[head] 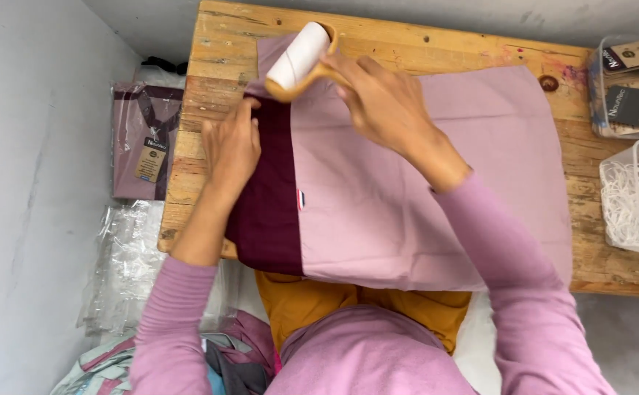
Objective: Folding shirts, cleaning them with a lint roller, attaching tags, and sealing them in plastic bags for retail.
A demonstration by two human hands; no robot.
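Observation:
A pink garment [436, 190] with a dark maroon panel [268, 212] lies flat on a wooden table [407, 44]. My left hand [231, 146] presses palm-down on the maroon panel near its upper edge. My right hand [381, 99] grips the wooden handle of a white lint roller [299, 55], whose roll rests at the garment's top left corner. A small striped tag [302, 199] sits on the seam between the two colours.
A packaged folded shirt [144, 143] and clear plastic bags [125, 256] lie on the floor at left. At right stand a clear box of cards [630, 88] and a clear tub of white strings [634, 205]. Folded clothes [224, 358] lie below left.

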